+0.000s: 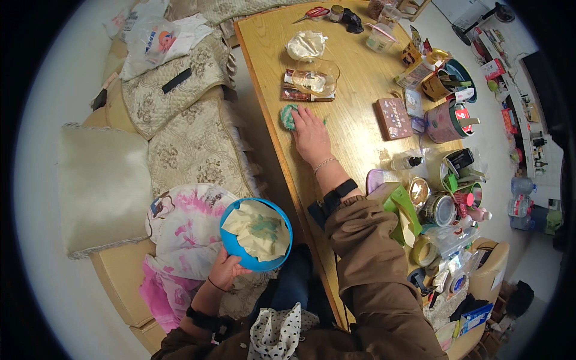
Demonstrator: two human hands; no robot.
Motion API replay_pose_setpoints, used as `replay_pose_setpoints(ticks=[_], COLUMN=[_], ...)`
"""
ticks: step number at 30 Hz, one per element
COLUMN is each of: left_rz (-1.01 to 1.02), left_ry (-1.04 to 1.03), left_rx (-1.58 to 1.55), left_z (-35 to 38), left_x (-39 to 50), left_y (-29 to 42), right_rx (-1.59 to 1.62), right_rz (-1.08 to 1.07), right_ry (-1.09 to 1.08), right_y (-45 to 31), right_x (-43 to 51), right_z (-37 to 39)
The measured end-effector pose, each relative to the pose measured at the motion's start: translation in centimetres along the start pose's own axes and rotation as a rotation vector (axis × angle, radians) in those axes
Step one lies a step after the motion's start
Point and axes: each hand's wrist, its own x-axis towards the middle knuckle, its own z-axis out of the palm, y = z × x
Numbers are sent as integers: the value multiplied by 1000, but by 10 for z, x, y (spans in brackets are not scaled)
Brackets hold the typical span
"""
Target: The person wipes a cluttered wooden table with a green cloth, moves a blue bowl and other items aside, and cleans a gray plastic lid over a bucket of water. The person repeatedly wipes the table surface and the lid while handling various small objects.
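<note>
My left hand (226,270) grips the rim of a blue plastic bowl (232,247), held beside the table over the sofa's edge. Crumpled cream paper (247,220) with green bits on it lies in the bowl. Out on the wooden table (360,63), my right hand (310,135) rests with its fingertips on a green and white ball or pad of yarn (288,118). A short green strand is beside that hand. Just beyond lie a dark patterned packet or booklet (288,94) and a clear amber dish (330,81) on top of it, near a crumpled pale plastic bag (306,45).
Red-handled scissors (317,12) and a small jar (336,13) are at the far end. A brown manicure box (393,119), a pink tub (438,121), a spray bottle (406,162) and a green tissue pack (398,202) line the right side. A floral-covered sofa (193,148) stands left.
</note>
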Motion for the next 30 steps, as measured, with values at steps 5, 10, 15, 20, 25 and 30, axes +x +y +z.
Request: replay_pose_setpoints(ticks=[5,10,15,20,25,30], left_rz=[32,89,83,124,221,158], left_ry=[27,-80,-173,-276,-320,-181], left_rx=[-72,-87,-106,-85,-90,-95], left_z=[13,34,71,121,167,197], left_x=[-1,22,68,118,158,177], left_y=[6,23,56,97,121,118], right_rx=[-29,61,128,86,30,-26], right_rz=[-10,-89,-22,133,300,473], right_ry=[-55,-91,-322,-497,-477,-407], right_y=[-3,-20,-41,-44,-32,-31], right_x=[-19,-113,-229,-323,-373,-380], right_z=[-9,-44,-100,-162,-195,-200])
